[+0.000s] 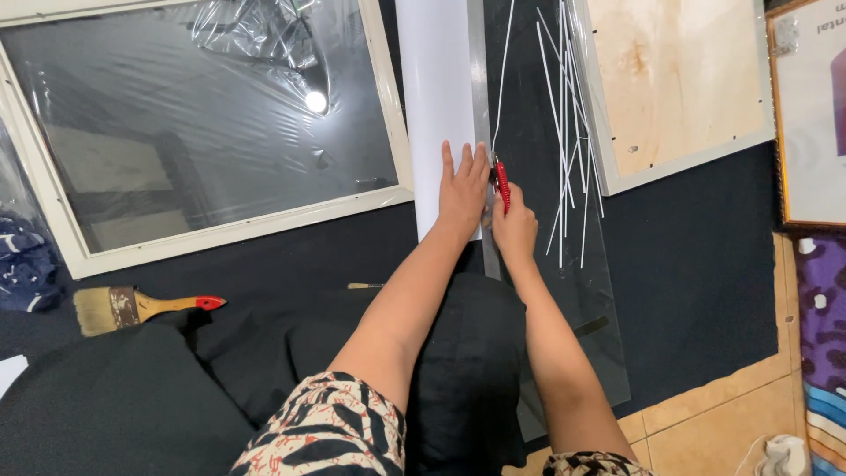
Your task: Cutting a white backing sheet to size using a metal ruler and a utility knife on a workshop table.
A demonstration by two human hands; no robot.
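My left hand (463, 189) lies flat, fingers spread, on a long white sheet (436, 88) and the metal ruler (480, 79) along its right edge. My right hand (514, 227) grips a red-handled cutter (502, 183), its tip against the ruler's right side. Under both lies a clear pane (577, 300) on black cloth. Several thin white strips (564, 132) lie on the pane, just right of the cutter.
A white frame with plastic-wrapped glass (211, 132) lies at the left. A white-framed board (674, 84) sits at the upper right, and a wood-framed picture (806, 115) beyond it. A paintbrush (132, 306) rests on the black cloth. Tiled floor (731, 423) shows at the lower right.
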